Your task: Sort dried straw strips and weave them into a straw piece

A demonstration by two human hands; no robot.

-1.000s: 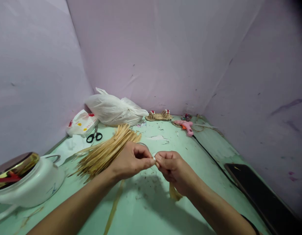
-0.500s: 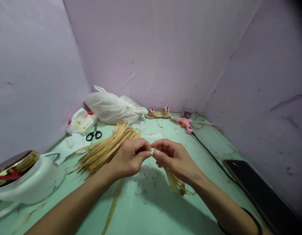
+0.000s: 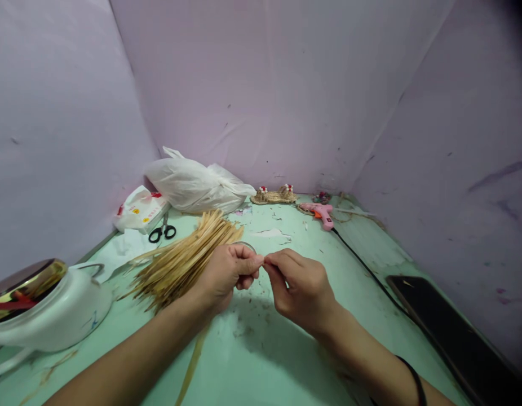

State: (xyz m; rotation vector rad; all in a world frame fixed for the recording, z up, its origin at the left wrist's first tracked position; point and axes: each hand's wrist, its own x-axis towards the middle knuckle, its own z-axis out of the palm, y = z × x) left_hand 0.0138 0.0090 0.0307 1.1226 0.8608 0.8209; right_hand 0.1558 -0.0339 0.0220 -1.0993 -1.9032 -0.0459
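Note:
My left hand (image 3: 231, 276) is closed, with thumb and forefinger pinched together over the middle of the table. Its fingertips meet those of my right hand (image 3: 305, 290), which is pinched too. Between them they grip a straw strip that is almost wholly hidden by the fingers. A thin curved piece (image 3: 246, 246) shows just above my left knuckles. Behind my left hand lies a bundle of dry yellow straw strips (image 3: 187, 256). Another flat strip (image 3: 192, 366) runs down past my left forearm.
At the back are a white plastic bag (image 3: 197, 183), a tissue pack (image 3: 142, 208), black-handled scissors (image 3: 162, 232), a woven piece with red and white beads (image 3: 273, 196) and a pink glue gun (image 3: 322, 214). A white pot (image 3: 66, 316) stands left; a dark phone (image 3: 447, 332) lies right.
My right hand has turned over, its back now facing up and its fingers pinched. The straw that hung below it is out of sight. My left fingers have curled in more.

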